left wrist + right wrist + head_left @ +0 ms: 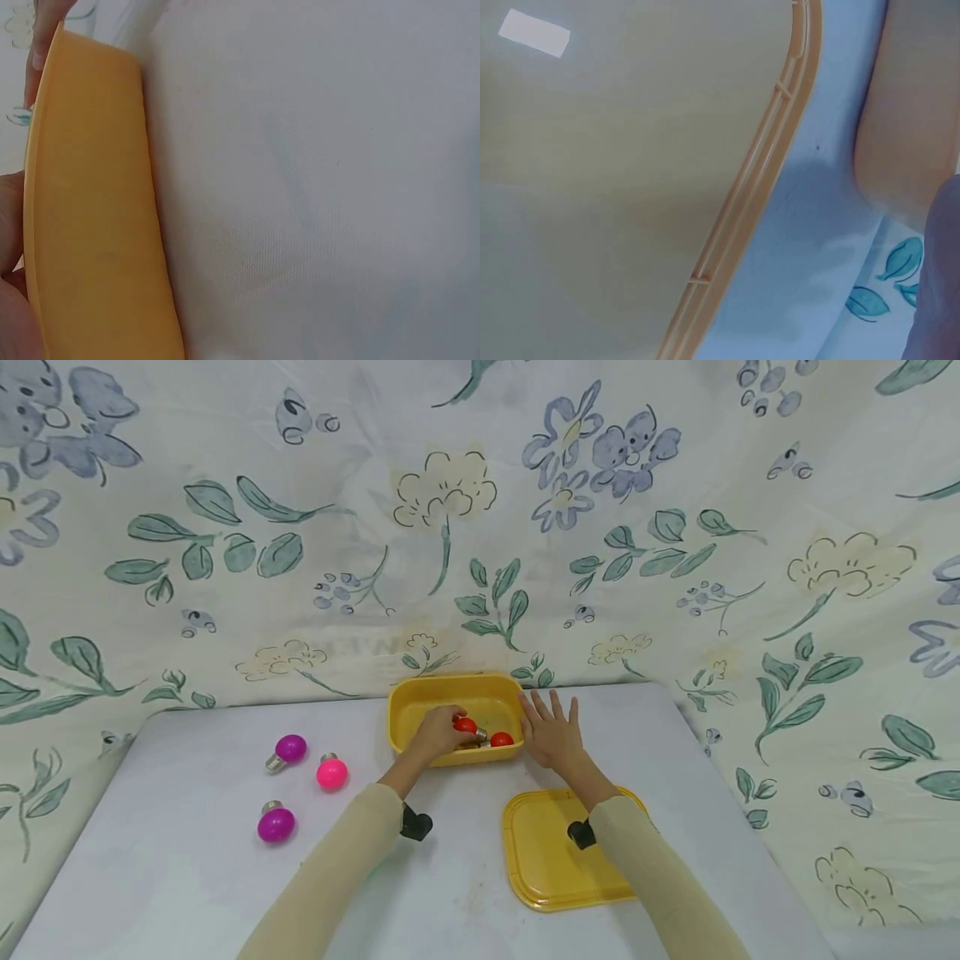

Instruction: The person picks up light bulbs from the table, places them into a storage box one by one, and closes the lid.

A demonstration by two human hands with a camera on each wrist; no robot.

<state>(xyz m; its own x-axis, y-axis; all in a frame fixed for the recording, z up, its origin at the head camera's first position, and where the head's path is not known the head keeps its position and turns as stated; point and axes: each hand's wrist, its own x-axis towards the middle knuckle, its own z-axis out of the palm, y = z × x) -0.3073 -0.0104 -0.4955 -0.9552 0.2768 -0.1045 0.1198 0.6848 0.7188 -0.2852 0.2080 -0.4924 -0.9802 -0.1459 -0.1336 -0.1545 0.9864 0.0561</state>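
Inside the yellow plastic box (pixel 405 697), my left hand (pixel 437 732) pinches a red light bulb (pixel 466 725) between thumb and fingers. A second red light bulb (pixel 502 740) lies in the box just to the right of it. My right hand (pixel 553 732), fingers straight and spread, touches the box's right end from outside. In the left wrist view the box's outer wall (pixel 97 187) hides most of the left hand (pixel 13 300). The right wrist view catches only part of the right hand (pixel 941 277) beside the box (pixel 907 112).
Left of the box, two purple bulbs (pixel 291 748) and a pink bulb (pixel 332 773) lie on the white table (pixel 187 860). A yellow lid (pixel 551 852) lies under the right forearm. Behind the table hangs a floral cloth (pixel 360 510).
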